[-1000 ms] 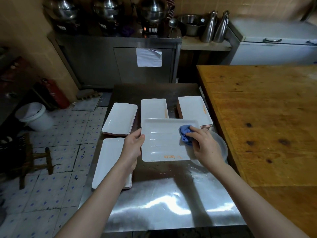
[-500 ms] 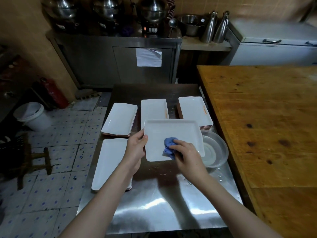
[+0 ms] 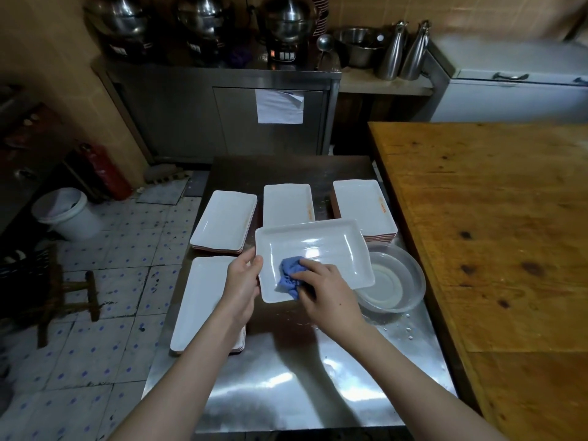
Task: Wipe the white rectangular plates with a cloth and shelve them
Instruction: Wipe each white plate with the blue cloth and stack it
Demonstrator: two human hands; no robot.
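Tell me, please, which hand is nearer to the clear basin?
Right. The right hand, holding the cloth, is beside the basin; the left hand grips the plate's opposite edge.

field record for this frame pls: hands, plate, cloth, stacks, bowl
left hand: grips left edge of white rectangular plate
right hand: presses crumpled blue cloth onto plate's near-left inside
white plate stacks: four on steel table, left of and behind held plate
clear round bowl: right of held plate, partly hidden by it, holds liquid
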